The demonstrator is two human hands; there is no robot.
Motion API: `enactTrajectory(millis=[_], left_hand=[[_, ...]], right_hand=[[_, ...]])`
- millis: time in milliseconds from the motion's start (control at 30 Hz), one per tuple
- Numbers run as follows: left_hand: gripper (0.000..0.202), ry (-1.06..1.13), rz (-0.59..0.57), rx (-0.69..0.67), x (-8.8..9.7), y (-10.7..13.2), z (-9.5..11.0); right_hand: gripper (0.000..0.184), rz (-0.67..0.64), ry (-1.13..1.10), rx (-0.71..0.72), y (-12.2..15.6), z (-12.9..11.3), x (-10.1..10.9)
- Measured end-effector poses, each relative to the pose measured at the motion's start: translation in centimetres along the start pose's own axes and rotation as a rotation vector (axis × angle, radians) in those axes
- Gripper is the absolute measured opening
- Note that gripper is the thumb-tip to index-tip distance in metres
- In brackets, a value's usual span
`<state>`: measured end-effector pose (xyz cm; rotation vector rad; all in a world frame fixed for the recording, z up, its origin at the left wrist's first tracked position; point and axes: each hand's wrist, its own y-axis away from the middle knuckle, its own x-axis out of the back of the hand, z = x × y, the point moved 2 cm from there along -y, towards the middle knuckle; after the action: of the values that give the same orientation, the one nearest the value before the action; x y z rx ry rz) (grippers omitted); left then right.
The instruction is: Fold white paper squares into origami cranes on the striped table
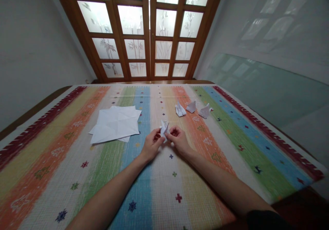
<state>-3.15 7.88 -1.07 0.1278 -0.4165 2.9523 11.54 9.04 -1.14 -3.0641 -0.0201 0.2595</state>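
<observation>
A small folded paper piece [163,128] is being pinched between both hands near the bench's middle — left hand [151,147] and right hand [179,141] equally near, fingers clamped on its lower part, its points standing upward — loose sheets [115,124] lying toward the left edge.

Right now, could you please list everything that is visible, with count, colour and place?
folded figures: three, white, far right on the mat
paper sheets: small pile, white, left on the mat
mat: one, striped in many colours, covering the table
doors: wooden frames, frosted panes, behind
folded paper: one, white, between both hands
left hand: pinching the folded paper
right hand: pinching the folded paper
</observation>
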Motion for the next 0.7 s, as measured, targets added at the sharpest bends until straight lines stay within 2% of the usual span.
enactTrajectory(millis=[100,300,400,467,567,700], left_hand=[[0.038,0.1,0.0,0.086,-0.2,-0.1,-0.2],[0.031,0.269,0.018,0.133,-0.3,-0.4,-0.5],[0.044,0.303,0.034,0.181,-0.3,-0.2,-0.8],[0.053,0.268,0.077,0.175,-0.2,0.0,-0.8],[0.044,0.089,0.123,0.09,-0.1,0.4,-0.4],[0.033,-0.122,0.062,-0.048,-0.5,0.8,0.5]], right_hand=[[0.036,-0.02,-0.014,-0.02,0.1,0.1,0.0],[0.038,-0.055,-0.128,-0.044,0.2,0.4,0.0],[0.039,-0.101,-0.136,-0.073,0.2,0.6,0.0],[0.039,-0.106,-0.133,-0.071,0.1,0.7,0.0],[0.038,-0.046,-0.134,-0.044,-0.1,0.7,0.1],[0.037,0.013,-0.121,-0.004,-0.2,0.6,0.1]])
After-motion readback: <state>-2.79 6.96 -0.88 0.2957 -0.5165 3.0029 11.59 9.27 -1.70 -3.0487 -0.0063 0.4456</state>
